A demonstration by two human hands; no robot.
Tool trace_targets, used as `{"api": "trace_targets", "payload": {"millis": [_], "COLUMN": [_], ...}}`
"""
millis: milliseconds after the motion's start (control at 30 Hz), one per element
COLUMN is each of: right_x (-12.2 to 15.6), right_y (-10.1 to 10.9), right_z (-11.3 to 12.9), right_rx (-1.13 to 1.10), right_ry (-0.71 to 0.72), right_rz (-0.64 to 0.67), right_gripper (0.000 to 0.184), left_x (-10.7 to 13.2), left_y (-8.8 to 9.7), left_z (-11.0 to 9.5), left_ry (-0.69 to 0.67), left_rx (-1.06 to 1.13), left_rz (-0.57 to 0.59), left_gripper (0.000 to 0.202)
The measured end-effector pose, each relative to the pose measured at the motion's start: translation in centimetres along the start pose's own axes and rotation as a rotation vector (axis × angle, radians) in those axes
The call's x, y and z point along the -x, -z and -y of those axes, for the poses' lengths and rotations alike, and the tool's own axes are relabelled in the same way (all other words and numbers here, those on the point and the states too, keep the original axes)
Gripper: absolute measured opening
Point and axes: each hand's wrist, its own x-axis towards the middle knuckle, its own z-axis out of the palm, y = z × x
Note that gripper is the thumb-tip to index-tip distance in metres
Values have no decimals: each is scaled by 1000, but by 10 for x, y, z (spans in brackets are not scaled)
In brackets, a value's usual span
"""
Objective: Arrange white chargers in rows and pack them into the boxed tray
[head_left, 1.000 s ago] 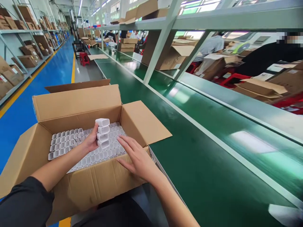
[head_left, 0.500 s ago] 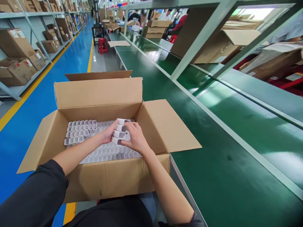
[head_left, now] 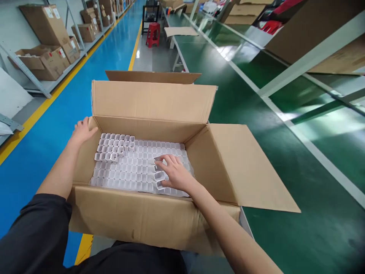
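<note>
An open cardboard box point(head_left: 142, 217) stands in front of me. Inside lies a layer of small white rectangular containers point(head_left: 134, 173) in close rows, with a raised block of more such containers point(head_left: 114, 146) at the back left. My right hand point(head_left: 178, 175) is closed around a short row of white containers point(head_left: 159, 176), low over the right part of the layer. Fingertips and thumb pinch the row's two ends; whether it touches the layer below I cannot tell. At the box's left rim, my left hand point(head_left: 81, 133) grips the edge, thumb on the inner side.
To the right runs a long green conveyor table point(head_left: 270, 236) with metal frame bars point(head_left: 313, 57) above it. The box's right flap point(head_left: 253, 167) spreads over the green surface. Shelves with cartons point(head_left: 54, 61) line the left aisle; a red stool point(head_left: 153, 35) stands ahead.
My left hand has left the row of containers and moved to the box's left rim. My right hand has lowered the row toward the layer. The view has tilted down.
</note>
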Motion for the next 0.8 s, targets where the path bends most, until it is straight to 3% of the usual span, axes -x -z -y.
{"api": "trace_targets", "payload": {"millis": [100, 233, 400, 467, 633, 800], "right_x": [-40, -104, -176, -202, -243, -234], "right_y": [-1, -14, -54, -72, -103, -103], "right_z": [-1, 17, 76, 100, 128, 127], "right_rx": [85, 138, 182, 190, 167, 156], "right_ry": [141, 377, 779, 877, 790, 690], "right_rz": [106, 215, 191, 165, 168, 187], "right_gripper": [73, 72, 52, 42, 38, 41], "left_x": [-6, -8, -3, -3, -5, -8], "left_y": [-14, -17, -16, -17, -20, -23], "left_z": [6, -8, -15, -16, -15, -13], "left_ry": [55, 69, 83, 87, 92, 72], "left_rx": [-74, -117, -114, -110, -102, -69], "left_rz": [166, 149, 135, 136, 132, 117], "left_gripper": [83, 74, 70, 68, 67, 68]}}
